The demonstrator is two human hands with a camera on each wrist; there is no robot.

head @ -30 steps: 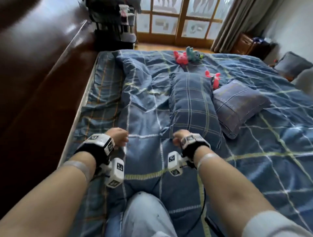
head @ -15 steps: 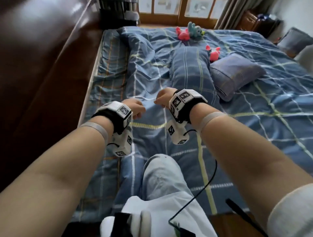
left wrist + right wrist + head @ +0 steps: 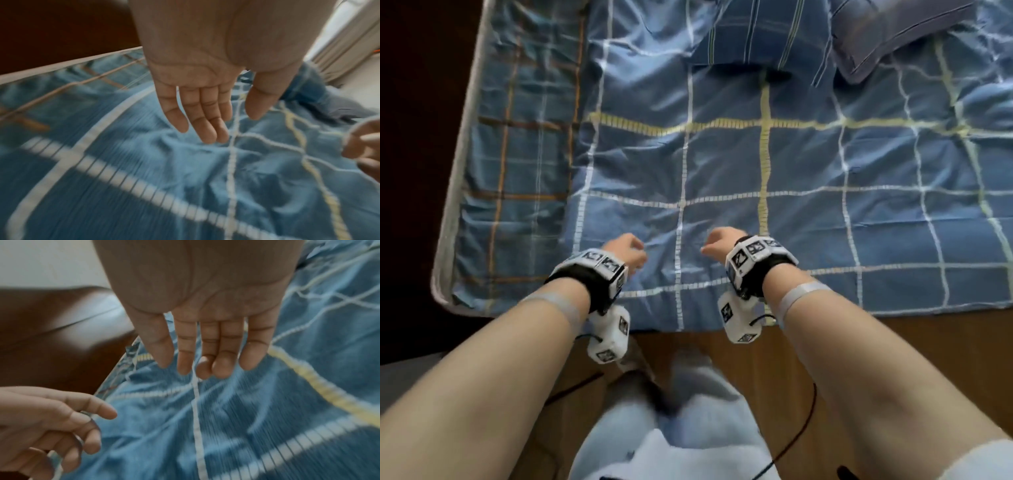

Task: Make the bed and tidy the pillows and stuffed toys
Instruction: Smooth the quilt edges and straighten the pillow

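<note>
A blue checked duvet (image 3: 756, 171) lies spread over the bed up to its near edge. My left hand (image 3: 628, 253) and right hand (image 3: 717, 245) hover just above it near that edge, a short gap between them. In the left wrist view the left hand (image 3: 226, 128) has straight fingers and holds nothing. The right hand (image 3: 185, 369) is likewise flat and empty above the duvet (image 3: 246, 418). A checked pillow (image 3: 756, 31) and a plain purple pillow (image 3: 887, 31) lie on the duvet at the top of the head view. No stuffed toys are in view.
A sheet with brown lines (image 3: 517, 154) shows to the left of the duvet, bounded by the pale mattress edge (image 3: 457, 178). Dark wooden furniture stands beyond it on the left. Brown wood (image 3: 842, 346) runs below the bed's near edge, by my legs.
Both hands drew back from near the pillows to the bed's near edge, and their curled fingers have straightened. My view has tilted down; the toys have left the frame.
</note>
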